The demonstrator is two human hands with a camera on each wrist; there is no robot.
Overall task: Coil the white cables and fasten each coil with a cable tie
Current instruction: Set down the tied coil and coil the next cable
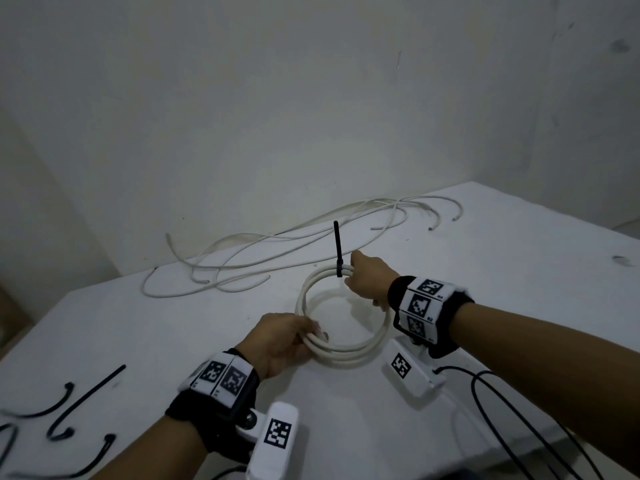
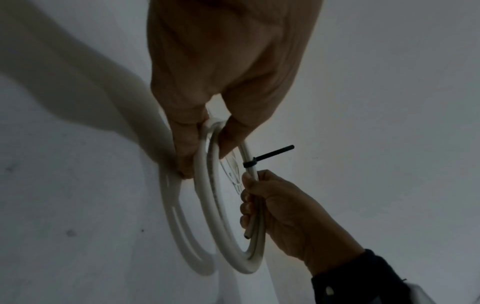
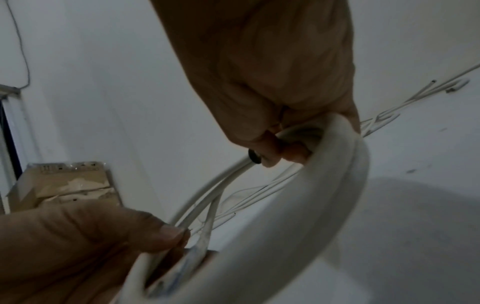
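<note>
A coil of white cable (image 1: 356,351) is held just above the white table (image 1: 485,271). My left hand (image 1: 304,336) grips the coil's near-left side, fingers curled round the strands (image 2: 207,195). On the far-right side my right hand (image 1: 356,275) grips the strands. Right beside it a black cable tie (image 1: 336,244) is looped round the coil, its free tail sticking up. In the left wrist view the cable tie (image 2: 272,153) sits just above the right hand (image 2: 285,211), and a cut cable end shows under its fingers. The right wrist view shows the coil (image 3: 337,185) blurred and close.
Loose white cables (image 1: 277,244) sprawl along the table's far side by the wall. Several black cable ties (image 1: 69,410) lie at the front left. Black cords (image 1: 519,427) trail off the front right. Cardboard boxes (image 3: 64,185) stand on the floor beyond the table.
</note>
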